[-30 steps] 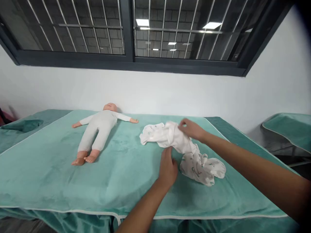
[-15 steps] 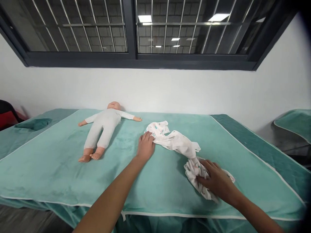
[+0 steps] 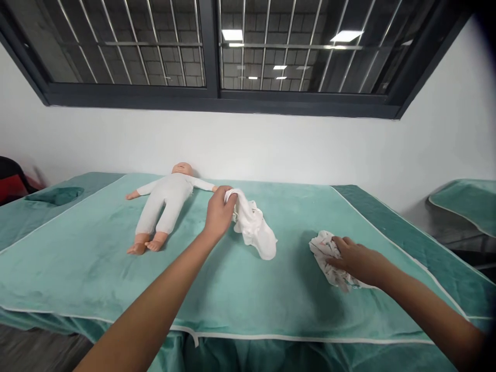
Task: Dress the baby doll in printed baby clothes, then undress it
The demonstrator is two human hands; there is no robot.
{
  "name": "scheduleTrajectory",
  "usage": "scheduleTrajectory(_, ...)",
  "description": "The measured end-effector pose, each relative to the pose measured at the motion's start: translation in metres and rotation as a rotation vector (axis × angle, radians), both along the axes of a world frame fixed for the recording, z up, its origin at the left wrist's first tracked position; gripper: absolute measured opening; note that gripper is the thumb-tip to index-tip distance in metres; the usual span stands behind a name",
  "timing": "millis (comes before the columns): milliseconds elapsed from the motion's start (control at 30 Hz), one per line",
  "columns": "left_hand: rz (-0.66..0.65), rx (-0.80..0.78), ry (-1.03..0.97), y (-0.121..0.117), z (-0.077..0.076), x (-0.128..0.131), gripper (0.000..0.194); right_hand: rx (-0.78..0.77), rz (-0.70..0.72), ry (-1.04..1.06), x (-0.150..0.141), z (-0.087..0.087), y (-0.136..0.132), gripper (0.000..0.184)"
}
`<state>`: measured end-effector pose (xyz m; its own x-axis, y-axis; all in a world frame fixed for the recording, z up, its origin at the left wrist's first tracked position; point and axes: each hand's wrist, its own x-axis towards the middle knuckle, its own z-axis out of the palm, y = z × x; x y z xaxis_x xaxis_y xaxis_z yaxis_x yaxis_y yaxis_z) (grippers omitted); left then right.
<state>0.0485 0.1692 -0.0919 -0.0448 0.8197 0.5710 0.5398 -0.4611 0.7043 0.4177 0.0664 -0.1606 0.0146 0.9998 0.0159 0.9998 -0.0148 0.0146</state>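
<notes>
My left hand pinches one end of a white baby garment, which hangs down to the right, partly lifted off the bed; its exact cut is hidden by the folds. To the right, my right hand is closed on a crumpled printed baby garment, held slightly above the bed with a shadow beside it. A baby doll in a white bodysuit lies on its back at the left, arms spread and feet towards me. One doll hand is just behind my left hand.
A green plush cover with white piping spreads over the bed. Behind it stand a white wall and a dark-framed barred window. A red and black item sits at the far left, a folded green cloth at the far right.
The two garments lay touching and now hang apart. My left hand has risen and moved slightly left with the white one; my right hand has lifted the printed one up and right.
</notes>
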Motion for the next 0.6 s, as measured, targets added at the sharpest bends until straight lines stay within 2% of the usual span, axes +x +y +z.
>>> scheduleTrajectory(33, -0.043, 0.02, -0.01, -0.003, 0.015, 0.003, 0.017, -0.009, -0.017, -0.035, -0.013, 0.016, -0.002, 0.05)
scheduleTrajectory(67, -0.086, 0.037, -0.007, -0.006, 0.029, 0.006, 0.017, 0.047, 0.008, 0.011, -0.03, 0.033, -0.004, 0.052)
scheduleTrajectory(133, -0.191, 0.04, 0.036, -0.014, 0.054, 0.011, 0.018, 0.136, 0.102, 0.29, -0.071, 0.064, -0.005, 0.057)
scheduleTrajectory(200, -0.288, 0.029, 0.094, -0.022, 0.073, 0.014, 0.021, 0.2, 0.293, 0.635, -0.115, 0.087, 0.0, 0.062)
scheduleTrajectory(233, -0.328, 0.027, 0.122, -0.026, 0.082, 0.015, 0.023, 0.251, 0.37, 0.777, -0.135, 0.095, 0.006, 0.06)
scheduleTrajectory(300, -0.388, 0.03, 0.173, -0.034, 0.096, 0.013, 0.026, 0.361, 0.429, 0.987, -0.166, 0.108, 0.02, 0.048)
scheduleTrajectory(433, -0.449, 0.006, 0.263, -0.05, 0.117, -0.002, 0.029, 0.403, 0.438, 1.211, -0.193, 0.128, 0.045, 0.031)
scheduleTrajectory(533, -0.454, -0.03, 0.321, -0.061, 0.126, -0.016, 0.032, 0.345, 0.494, 1.208, -0.199, 0.143, 0.049, 0.022)
scheduleTrajectory(600, -0.424, -0.026, 0.385, -0.063, 0.125, -0.025, 0.035, 0.349, 0.474, 1.123, -0.2, 0.148, 0.05, 0.02)
